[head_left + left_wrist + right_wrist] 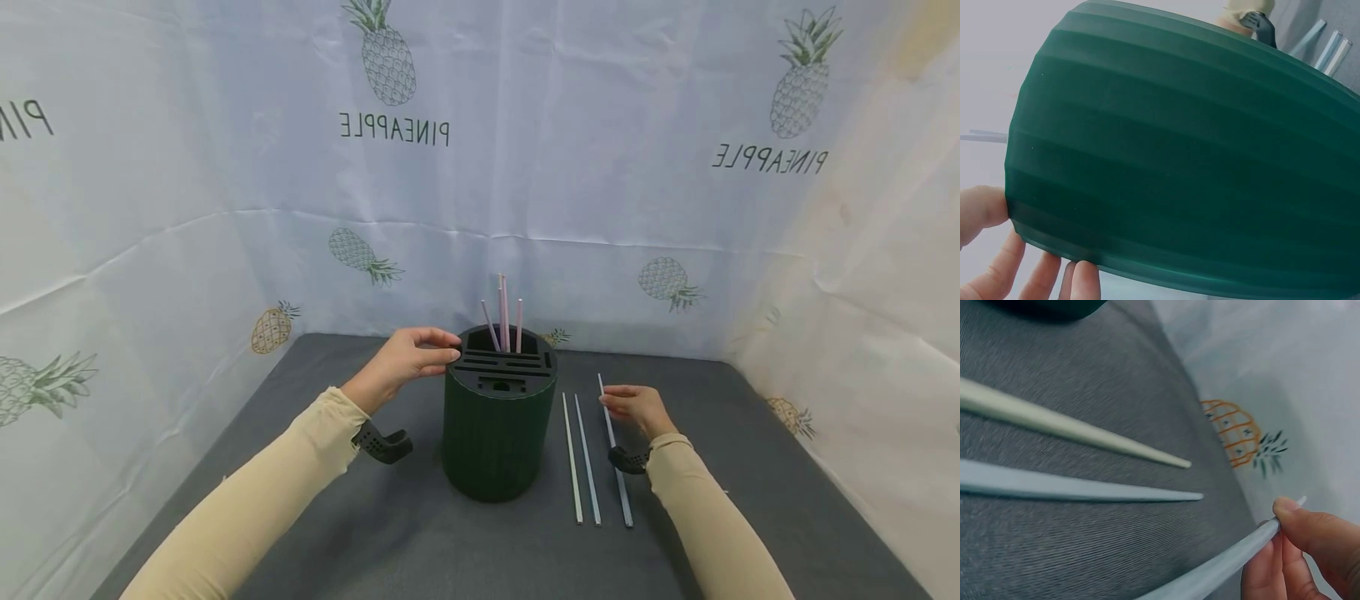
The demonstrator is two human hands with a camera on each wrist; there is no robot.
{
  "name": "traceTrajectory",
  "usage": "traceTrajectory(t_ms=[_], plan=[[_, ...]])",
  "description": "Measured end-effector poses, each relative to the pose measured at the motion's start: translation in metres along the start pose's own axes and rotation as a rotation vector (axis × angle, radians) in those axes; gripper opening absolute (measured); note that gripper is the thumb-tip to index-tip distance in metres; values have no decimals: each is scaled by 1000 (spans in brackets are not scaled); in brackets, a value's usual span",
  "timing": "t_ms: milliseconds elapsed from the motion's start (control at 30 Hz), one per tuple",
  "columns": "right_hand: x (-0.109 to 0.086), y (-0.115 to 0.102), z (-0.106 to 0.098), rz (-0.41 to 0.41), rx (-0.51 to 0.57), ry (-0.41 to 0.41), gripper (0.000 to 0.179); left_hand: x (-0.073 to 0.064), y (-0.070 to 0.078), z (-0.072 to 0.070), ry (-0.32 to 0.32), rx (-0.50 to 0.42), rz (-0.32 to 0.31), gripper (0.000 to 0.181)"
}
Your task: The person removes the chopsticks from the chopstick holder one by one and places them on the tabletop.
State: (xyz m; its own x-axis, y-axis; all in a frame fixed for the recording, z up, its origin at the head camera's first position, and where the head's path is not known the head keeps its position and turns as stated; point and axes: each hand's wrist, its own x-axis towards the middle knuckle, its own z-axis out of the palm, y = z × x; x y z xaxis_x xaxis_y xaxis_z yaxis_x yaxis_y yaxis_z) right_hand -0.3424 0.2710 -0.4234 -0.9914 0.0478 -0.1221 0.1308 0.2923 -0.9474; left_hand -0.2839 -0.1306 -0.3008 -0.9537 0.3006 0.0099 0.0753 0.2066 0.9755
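A dark green round knife block [495, 433] stands upright, with slots and an open compartment in its black top. Several pink chopsticks [506, 312] stand in that compartment. My left hand [405, 362] holds the block's upper left side, its thumb and fingertips against the rim and wall. To the right of the block, my right hand [636, 407] pinches a pale blue chopstick [1222, 565] near its thin tip, between thumb and fingers. The tip is raised off the table; whether the thick end touches it, I cannot tell. Beside it lie a cream chopstick [572, 462] and another pale blue chopstick [588, 462].
Dark grey cloth covers the table [352, 533]. Behind and along both sides hangs a white curtain [562, 183] printed with pineapples. Black wrist straps sit on both forearms.
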Motion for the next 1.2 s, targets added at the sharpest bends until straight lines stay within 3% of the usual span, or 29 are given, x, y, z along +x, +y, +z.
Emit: traceTrajectory(t_ms=[467, 833, 1200], plan=[[3, 14, 17, 0, -26, 29, 40, -1, 2, 0, -1, 2, 0, 36], [7, 17, 26, 59, -119, 74, 39, -2, 2, 0, 0, 1, 4, 36], [10, 20, 30, 30, -212, 102, 34, -1, 2, 1, 8, 4, 4, 36]])
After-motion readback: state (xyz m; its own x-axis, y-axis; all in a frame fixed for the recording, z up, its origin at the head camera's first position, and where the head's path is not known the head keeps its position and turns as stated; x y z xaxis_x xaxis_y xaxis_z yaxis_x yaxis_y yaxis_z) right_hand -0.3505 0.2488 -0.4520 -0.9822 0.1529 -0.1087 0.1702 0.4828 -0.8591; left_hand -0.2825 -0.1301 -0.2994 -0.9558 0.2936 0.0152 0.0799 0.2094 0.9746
